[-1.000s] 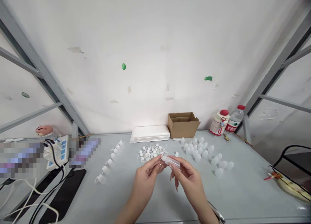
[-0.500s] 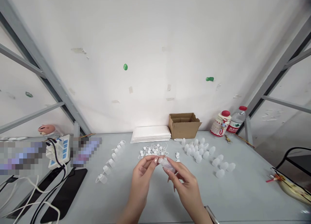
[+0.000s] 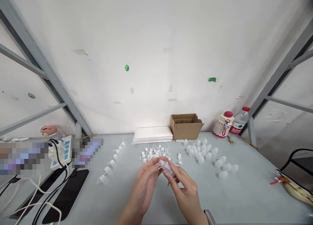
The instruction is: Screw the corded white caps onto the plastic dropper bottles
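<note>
In the middle of the head view, my right hand (image 3: 184, 184) pinches a small translucent plastic bottle (image 3: 167, 168) between thumb and fingers. My left hand (image 3: 148, 177) closes on the bottle's upper left end, where a white cap with a thin cord loop (image 3: 160, 163) partly shows. The left fingertips hide much of the cap. Just beyond both hands lies a pile of white caps with cord loops (image 3: 156, 150). Two loose caps (image 3: 179, 156) rest to the right of that pile. Several translucent white bottles (image 3: 201, 153) are scattered further right. At left, capped bottles with loops (image 3: 112, 163) form a slanting row.
Against the wall stand a stack of white sheets or envelopes (image 3: 152, 135) and an open cardboard box (image 3: 187, 131). A red-lidded jar (image 3: 222, 125) and a water bottle (image 3: 238, 124) are at back right. A power strip (image 3: 64, 155), cables and a black slab (image 3: 67, 195) occupy the left.
Both hands turn slightly, and my left fingers curl further round the cap end. The cord loop now shows beside the left fingertips. The camera view shifts a little.
</note>
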{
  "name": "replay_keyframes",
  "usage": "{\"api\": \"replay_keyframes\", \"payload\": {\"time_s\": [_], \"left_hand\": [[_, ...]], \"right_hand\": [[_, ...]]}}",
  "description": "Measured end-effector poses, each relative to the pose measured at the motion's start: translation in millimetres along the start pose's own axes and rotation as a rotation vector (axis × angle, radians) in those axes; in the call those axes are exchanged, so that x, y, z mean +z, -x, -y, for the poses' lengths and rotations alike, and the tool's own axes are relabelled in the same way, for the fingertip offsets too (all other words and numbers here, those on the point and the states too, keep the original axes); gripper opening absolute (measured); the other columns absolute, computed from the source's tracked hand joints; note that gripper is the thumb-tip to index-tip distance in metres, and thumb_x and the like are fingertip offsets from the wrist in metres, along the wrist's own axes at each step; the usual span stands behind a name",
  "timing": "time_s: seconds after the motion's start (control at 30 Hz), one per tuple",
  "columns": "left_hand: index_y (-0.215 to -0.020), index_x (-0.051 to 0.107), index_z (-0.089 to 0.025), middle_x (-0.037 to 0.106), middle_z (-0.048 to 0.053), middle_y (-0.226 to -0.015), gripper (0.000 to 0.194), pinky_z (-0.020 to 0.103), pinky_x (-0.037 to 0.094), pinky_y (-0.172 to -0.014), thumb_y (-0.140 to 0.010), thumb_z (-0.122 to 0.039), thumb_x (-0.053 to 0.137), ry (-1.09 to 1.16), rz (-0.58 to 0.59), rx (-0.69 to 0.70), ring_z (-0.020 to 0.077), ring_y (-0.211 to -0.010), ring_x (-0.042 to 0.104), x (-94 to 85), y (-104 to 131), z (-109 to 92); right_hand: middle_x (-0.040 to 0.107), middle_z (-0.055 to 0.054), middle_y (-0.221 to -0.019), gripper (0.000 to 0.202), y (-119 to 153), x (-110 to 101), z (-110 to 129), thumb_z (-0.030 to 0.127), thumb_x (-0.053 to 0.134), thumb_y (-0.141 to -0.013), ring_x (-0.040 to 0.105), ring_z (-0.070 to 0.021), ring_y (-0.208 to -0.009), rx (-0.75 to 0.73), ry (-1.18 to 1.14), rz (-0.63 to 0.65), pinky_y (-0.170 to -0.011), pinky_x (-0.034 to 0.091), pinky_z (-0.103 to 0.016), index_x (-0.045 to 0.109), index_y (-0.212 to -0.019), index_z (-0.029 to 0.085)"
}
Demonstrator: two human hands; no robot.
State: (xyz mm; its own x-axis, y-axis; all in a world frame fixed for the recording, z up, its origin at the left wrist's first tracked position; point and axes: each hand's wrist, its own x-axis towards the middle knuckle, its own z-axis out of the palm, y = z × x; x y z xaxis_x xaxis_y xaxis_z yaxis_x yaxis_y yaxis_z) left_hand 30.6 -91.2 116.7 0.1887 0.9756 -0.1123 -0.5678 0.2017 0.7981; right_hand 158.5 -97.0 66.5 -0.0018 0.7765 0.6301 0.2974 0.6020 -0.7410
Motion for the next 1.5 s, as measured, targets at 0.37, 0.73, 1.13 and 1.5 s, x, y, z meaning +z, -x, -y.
{"api": "replay_keyframes", "payload": {"time_s": [0.37,0.73,1.13,1.5], "left_hand": [[-0.089,0.064,-0.016,0.056,0.006,-0.087,0.018,0.026,0.039,-0.063,-0.081,-0.021,0.049,0.058,0.048,-0.019,0.0172,-0.080,0.049,4.1,0.2,12.0],[-0.095,0.066,-0.015,0.060,0.008,-0.092,0.026,0.027,0.042,-0.057,-0.078,-0.027,0.051,-0.007,-0.032,-0.049,0.0179,-0.075,0.052,2.6,0.1,16.7],[-0.097,0.068,-0.016,0.056,0.008,-0.125,0.028,0.038,0.029,-0.102,-0.080,-0.027,0.050,-0.049,0.038,-0.021,0.0286,-0.127,0.036,3.9,4.2,14.2],[-0.085,0.070,-0.015,0.059,0.010,-0.121,0.025,0.036,0.034,-0.100,-0.075,-0.029,0.051,0.001,0.105,-0.050,0.0291,-0.126,0.037,5.5,5.5,11.0]], "right_hand": [[0.065,-0.001,-0.064,0.034,-2.7,-0.7,8.6,0.020,0.059,-0.081,0.055,-0.0120,-0.048,0.108,-0.045,-0.033,-0.045,0.049,-0.023,0.062,-0.115,0.025],[0.057,0.001,-0.056,0.026,-2.2,0.5,16.7,0.040,0.065,-0.074,0.053,-0.0103,-0.042,0.642,-0.449,0.048,-0.038,0.043,-0.020,0.070,-0.085,0.017],[0.047,0.005,-0.039,0.028,-9.6,0.3,20.9,0.034,0.065,-0.075,0.032,-0.0011,-0.025,0.925,-1.234,0.179,-0.026,0.024,-0.013,0.061,-0.061,0.011],[0.047,0.008,-0.043,0.023,-7.9,-0.2,19.0,0.031,0.072,-0.069,0.022,0.0026,-0.025,1.063,-1.483,0.265,-0.024,0.018,-0.009,0.064,-0.070,0.009]]}}
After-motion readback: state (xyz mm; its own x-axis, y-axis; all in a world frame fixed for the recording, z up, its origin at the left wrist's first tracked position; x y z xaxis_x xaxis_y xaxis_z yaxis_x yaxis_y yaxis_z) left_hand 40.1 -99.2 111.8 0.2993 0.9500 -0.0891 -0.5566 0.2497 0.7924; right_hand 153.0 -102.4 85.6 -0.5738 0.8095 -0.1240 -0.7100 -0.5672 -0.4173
